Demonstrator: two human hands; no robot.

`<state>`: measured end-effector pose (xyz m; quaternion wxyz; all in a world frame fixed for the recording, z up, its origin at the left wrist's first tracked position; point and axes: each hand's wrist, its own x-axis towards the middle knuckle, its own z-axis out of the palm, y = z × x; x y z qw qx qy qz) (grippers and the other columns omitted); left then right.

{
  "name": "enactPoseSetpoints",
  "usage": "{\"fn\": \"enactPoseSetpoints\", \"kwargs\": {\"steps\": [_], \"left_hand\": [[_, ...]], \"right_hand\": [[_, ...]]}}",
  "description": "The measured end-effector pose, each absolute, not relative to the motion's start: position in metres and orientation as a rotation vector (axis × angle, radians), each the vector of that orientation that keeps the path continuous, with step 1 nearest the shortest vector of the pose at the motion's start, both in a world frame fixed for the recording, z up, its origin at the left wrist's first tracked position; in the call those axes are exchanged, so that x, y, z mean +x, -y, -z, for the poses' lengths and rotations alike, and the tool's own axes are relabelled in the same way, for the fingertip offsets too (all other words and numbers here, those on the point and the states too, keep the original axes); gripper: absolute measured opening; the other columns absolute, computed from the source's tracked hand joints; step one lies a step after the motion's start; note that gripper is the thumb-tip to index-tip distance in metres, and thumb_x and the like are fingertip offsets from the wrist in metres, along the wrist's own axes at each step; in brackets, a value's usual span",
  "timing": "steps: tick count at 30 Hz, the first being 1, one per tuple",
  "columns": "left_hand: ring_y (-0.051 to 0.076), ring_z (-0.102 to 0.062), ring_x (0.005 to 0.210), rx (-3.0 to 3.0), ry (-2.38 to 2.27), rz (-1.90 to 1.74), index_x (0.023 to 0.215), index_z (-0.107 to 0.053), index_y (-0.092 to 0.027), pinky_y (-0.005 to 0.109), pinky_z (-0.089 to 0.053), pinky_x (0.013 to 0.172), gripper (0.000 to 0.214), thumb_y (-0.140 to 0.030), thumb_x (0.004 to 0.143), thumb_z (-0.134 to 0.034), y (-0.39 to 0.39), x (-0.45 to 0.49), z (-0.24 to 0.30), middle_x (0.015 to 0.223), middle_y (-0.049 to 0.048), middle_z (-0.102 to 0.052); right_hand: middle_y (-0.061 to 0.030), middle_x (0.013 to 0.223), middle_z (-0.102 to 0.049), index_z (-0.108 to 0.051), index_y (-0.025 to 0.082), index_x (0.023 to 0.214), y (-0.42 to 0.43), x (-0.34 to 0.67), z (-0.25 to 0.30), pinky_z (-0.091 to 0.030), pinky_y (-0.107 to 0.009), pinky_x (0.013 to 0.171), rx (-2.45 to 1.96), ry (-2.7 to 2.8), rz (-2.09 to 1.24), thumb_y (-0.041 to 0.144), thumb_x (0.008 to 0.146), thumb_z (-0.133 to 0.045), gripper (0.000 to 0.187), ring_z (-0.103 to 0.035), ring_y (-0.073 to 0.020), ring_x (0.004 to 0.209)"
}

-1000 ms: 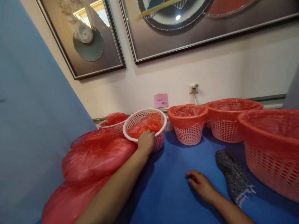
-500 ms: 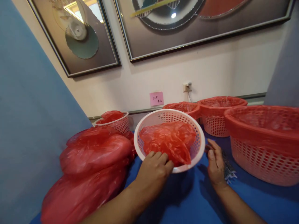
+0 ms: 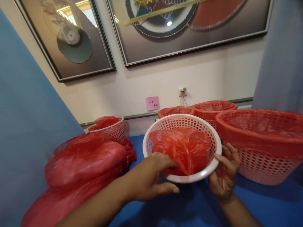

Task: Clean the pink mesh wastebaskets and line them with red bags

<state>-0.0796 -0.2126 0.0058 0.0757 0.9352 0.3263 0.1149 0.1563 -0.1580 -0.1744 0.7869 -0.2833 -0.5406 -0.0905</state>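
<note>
A white plastic basket (image 3: 204,172) with a perforated wall is tilted towards me above the blue table cover, and a crumpled red plastic bag (image 3: 182,146) lies in it. My left hand (image 3: 153,175) is at the near left rim, its fingers reaching inside beside the bag. Its thumb is stretched out below the rim, apart from the fingers. On the right side, my right hand (image 3: 224,175) grips the basket's rim, with a digit over the edge and the palm against the outer wall. Part of the left fingers is hidden in the basket.
Large stuffed red plastic bags (image 3: 82,167) are heaped on the left. Behind them is a white basket (image 3: 118,129) with red plastic inside. Red-lined baskets (image 3: 262,160) stand along the right and back. A pink note (image 3: 152,103) and a socket (image 3: 182,92) are on the wall.
The basket has shifted right in view. My right hand has come from beside it onto its rim. My left hand has opened from a closed grip at the near rim, the thumb now spread.
</note>
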Motion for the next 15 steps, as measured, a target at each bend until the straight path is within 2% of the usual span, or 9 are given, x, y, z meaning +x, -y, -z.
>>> {"fn": "enactPoseSetpoints", "kwargs": {"steps": [2,4,6,9,11,13,15], "left_hand": [[0.025,-0.068,0.107,2.653,-1.027,-0.468,0.125,-0.063,-0.024,0.038,-0.055,0.093,0.052,-0.055,0.085,-0.072,0.206,-0.079,-0.019,0.120,0.0074,-0.072],[0.029,-0.061,0.124,2.637,-1.093,-0.591,0.133,-0.059,-0.025,0.046,-0.049,0.106,0.058,-0.053,0.084,-0.074,0.192,-0.075,-0.026,0.135,0.0101,-0.065],[0.035,-0.045,0.142,2.694,-1.113,-0.592,0.142,-0.053,-0.025,0.055,-0.036,0.118,0.078,-0.056,0.076,-0.080,0.172,-0.067,-0.027,0.153,0.0148,-0.051],[0.042,-0.013,0.157,2.682,-1.192,-0.344,0.157,-0.034,-0.020,0.064,-0.019,0.124,0.118,-0.067,0.061,-0.085,0.136,-0.051,-0.029,0.169,0.0213,-0.021],[0.042,-0.006,0.158,2.619,-1.246,-0.161,0.161,-0.025,-0.017,0.061,-0.016,0.125,0.128,-0.071,0.060,-0.082,0.114,-0.040,-0.035,0.171,0.0211,-0.010],[0.039,-0.010,0.158,2.567,-1.268,-0.012,0.162,-0.021,-0.016,0.056,-0.018,0.126,0.125,-0.074,0.065,-0.076,0.098,-0.031,-0.042,0.171,0.0195,-0.011],[0.039,-0.013,0.157,2.565,-1.310,0.109,0.162,-0.017,-0.016,0.054,-0.019,0.126,0.130,-0.073,0.063,-0.078,0.086,-0.022,-0.044,0.172,0.0194,-0.009]], "right_hand": [[-0.0130,0.154,-0.039,-0.059,0.023,0.123,0.157,0.157,0.175,-0.037,-0.065,0.111,-0.609,1.194,0.214,0.031,0.082,-0.071,0.043,-0.041,-0.0386,0.142],[-0.0132,0.153,-0.041,-0.058,0.024,0.123,0.156,0.158,0.175,-0.037,-0.067,0.110,-0.631,1.218,0.220,0.036,0.084,-0.071,0.044,-0.042,-0.0386,0.140],[-0.0130,0.150,-0.044,-0.058,0.025,0.123,0.157,0.159,0.174,-0.036,-0.068,0.109,-0.671,1.225,0.247,0.039,0.085,-0.071,0.042,-0.044,-0.0382,0.137],[-0.0120,0.143,-0.050,-0.059,0.025,0.121,0.157,0.161,0.171,-0.036,-0.068,0.108,-0.760,1.230,0.309,0.038,0.086,-0.072,0.039,-0.047,-0.0360,0.131],[-0.0103,0.136,-0.054,-0.060,0.026,0.119,0.157,0.161,0.170,-0.038,-0.066,0.107,-0.790,1.231,0.344,0.035,0.086,-0.073,0.036,-0.049,-0.0341,0.128],[-0.0091,0.131,-0.055,-0.061,0.027,0.115,0.158,0.161,0.170,-0.040,-0.064,0.105,-0.769,1.222,0.354,0.032,0.086,-0.074,0.033,-0.051,-0.0327,0.124],[-0.0088,0.129,-0.055,-0.061,0.026,0.113,0.160,0.160,0.171,-0.044,-0.062,0.102,-0.722,1.220,0.332,0.029,0.086,-0.074,0.031,-0.053,-0.0319,0.121]]}}
